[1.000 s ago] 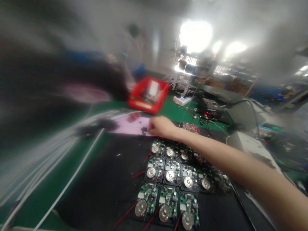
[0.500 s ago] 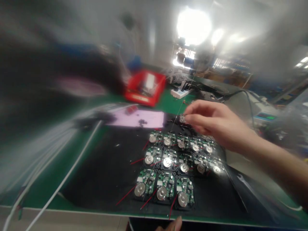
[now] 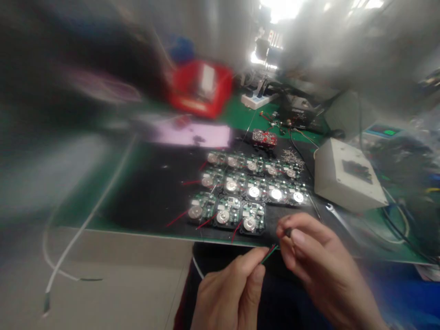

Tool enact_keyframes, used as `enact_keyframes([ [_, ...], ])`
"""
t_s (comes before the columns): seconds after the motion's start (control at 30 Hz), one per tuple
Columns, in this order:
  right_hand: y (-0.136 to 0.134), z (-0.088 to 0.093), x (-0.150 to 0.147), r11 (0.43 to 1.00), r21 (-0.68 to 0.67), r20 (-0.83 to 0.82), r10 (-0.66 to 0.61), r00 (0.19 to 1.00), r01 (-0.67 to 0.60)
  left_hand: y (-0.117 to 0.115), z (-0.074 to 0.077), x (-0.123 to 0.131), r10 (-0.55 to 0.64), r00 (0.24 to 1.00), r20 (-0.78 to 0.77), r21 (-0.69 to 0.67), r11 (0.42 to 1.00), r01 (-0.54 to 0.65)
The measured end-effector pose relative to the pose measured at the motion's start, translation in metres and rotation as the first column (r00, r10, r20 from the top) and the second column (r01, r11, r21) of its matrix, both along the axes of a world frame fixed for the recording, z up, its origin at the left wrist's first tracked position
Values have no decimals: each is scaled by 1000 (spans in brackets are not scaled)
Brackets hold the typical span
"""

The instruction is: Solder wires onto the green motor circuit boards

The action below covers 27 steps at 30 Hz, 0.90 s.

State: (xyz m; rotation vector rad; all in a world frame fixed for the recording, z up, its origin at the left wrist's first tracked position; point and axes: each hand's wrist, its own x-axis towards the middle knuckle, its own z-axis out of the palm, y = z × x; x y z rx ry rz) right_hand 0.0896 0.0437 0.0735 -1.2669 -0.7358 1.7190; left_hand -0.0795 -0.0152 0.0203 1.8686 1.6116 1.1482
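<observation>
My left hand (image 3: 232, 288), at the table's front edge, pinches thin wires (image 3: 270, 253), one green and others dark or reddish. Their ends stick out toward my right hand (image 3: 321, 263), which holds a small black part (image 3: 288, 232) between thumb and fingers. Whether the wires touch that part I cannot tell. Just beyond both hands, green circuit boards in black frames (image 3: 253, 216) lie in three rows, each with a round silver disc. Red wires (image 3: 177, 218) trail from several of them.
A red bin (image 3: 202, 107) and a pink sheet (image 3: 192, 133) are at the back left. Loose screws (image 3: 291, 156) lie behind the boards, near a small red box (image 3: 264, 138). To the right stand a white box (image 3: 347, 176) and a wrench (image 3: 338, 215).
My right hand has come back from behind the boards to the front edge, now with a small black part. My left hand has risen into view with the wires. The view has tilted down.
</observation>
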Motion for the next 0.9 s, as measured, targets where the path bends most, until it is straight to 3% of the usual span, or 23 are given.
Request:
enact_keyframes([
  [0.13,-12,-9,6,997,34,-71,66,995,-63,-4,3,0,-49,999,8,11,999,49],
  [0.3,-19,-12,7,997,66,-87,47,995,-42,-5,-1,3,-84,996,30,55,995,82],
  [0.67,-28,-2,-5,999,18,47,-31,998,31,-5,-6,9,-49,998,-49,161,985,57],
  [0.9,-29,-9,-3,998,35,83,-47,995,44,-7,-5,5,-50,987,-153,187,979,78],
])
